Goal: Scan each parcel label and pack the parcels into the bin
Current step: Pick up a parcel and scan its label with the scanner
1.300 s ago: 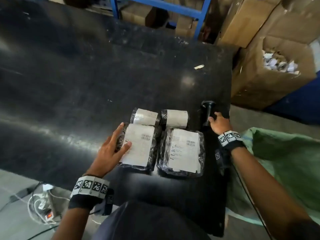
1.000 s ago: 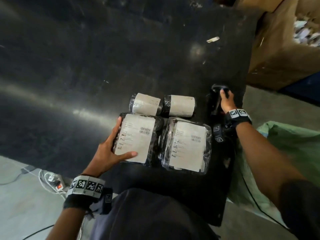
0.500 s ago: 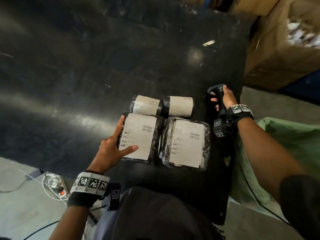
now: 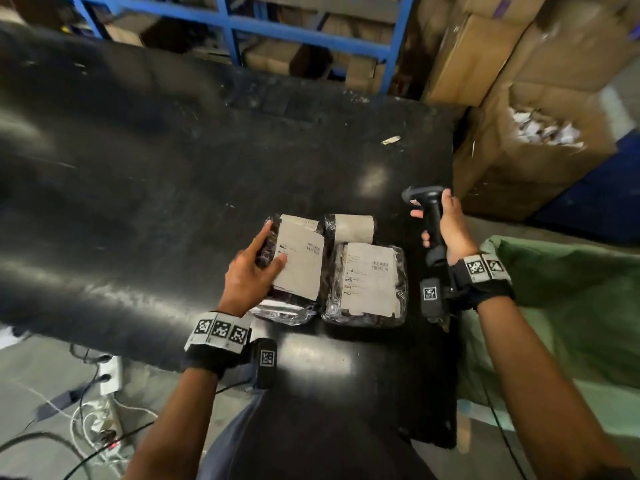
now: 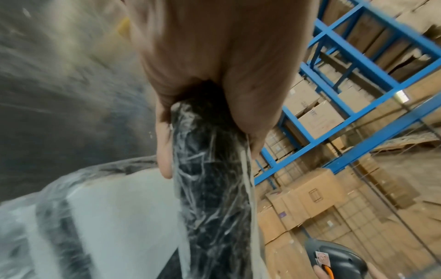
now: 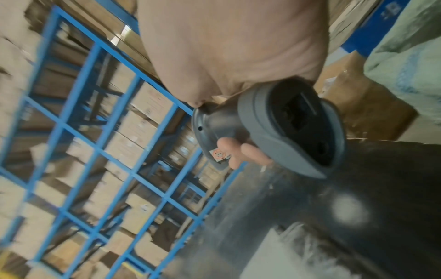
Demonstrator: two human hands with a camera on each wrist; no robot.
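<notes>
Several black plastic-wrapped parcels with white labels lie on the black table (image 4: 173,174). My left hand (image 4: 254,268) grips the front-left parcel (image 4: 299,261) by its left edge, thumb on the label, and tilts it up off the table; the same parcel (image 5: 212,188) shows edge-on in the left wrist view. The front-right parcel (image 4: 370,284) lies flat beside it. Two small rolled parcels (image 4: 353,228) sit behind. My right hand (image 4: 446,226) holds a black barcode scanner (image 4: 427,209) upright right of the parcels, its head (image 6: 296,128) facing the table.
A green sack (image 4: 568,306) hangs open at the table's right edge. An open cardboard box (image 4: 540,147) with white scraps stands behind it. Blue shelving (image 4: 304,29) with cartons lines the far side. Cables and a power strip (image 4: 107,375) lie on the floor at left.
My left hand has closed round the front-left parcel and raised its left edge. My right hand has lifted the scanner from the table and brought it upright.
</notes>
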